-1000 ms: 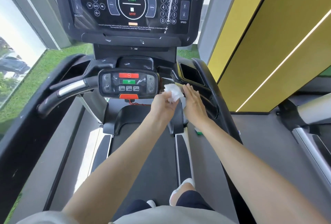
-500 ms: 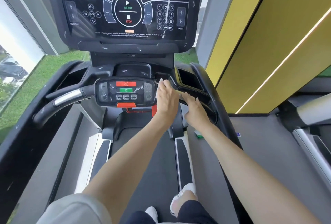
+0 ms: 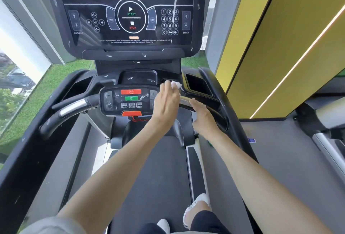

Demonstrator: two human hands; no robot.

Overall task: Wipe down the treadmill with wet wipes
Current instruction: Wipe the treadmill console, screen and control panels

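The black treadmill fills the view, with its big console screen (image 3: pixel 130 18) up top and a small control panel (image 3: pixel 128 100) on the crossbar. My left hand (image 3: pixel 166 103) reaches past the panel's right edge and holds a crumpled white wet wipe (image 3: pixel 176 84) against the black housing behind the bar. The wipe shows just beyond my fingertips. My right hand (image 3: pixel 203 116) rests on the right handlebar (image 3: pixel 184 101), its fingers laid along the silver section.
A recessed cup holder (image 3: pixel 197 84) sits just right of the wipe and another (image 3: pixel 78 86) on the left. The left handlebar (image 3: pixel 71 108) curves out. A yellow wall panel (image 3: pixel 280 46) stands on the right, and a window on the left. My feet are on the belt (image 3: pixel 155 168).
My left hand has carried the wipe forward from in front of the panel to the housing behind the bar. My right hand let go of the wipe and settled on the handlebar. The view tilted up.
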